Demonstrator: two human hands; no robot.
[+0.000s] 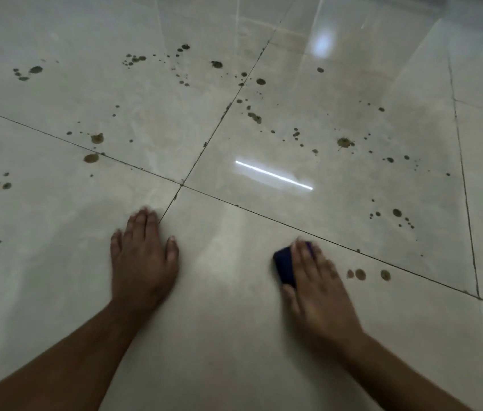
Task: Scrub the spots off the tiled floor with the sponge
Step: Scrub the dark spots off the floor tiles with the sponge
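Currently scrubbing stage, early by my judgement: near tile looks clean, most spots remain. My right hand [314, 280] presses dark blue sponge [284, 266] flat on floor, fingers straight over it, thumb alongside; motion-blurred. My left hand [142, 256] spread flat on tile [219, 336], bracing, holding nothing. Next: slide sponge right to three brown spots [360, 274] just beside hand. Beyond grout line [264, 216], many scattered splatters [344, 142] await.
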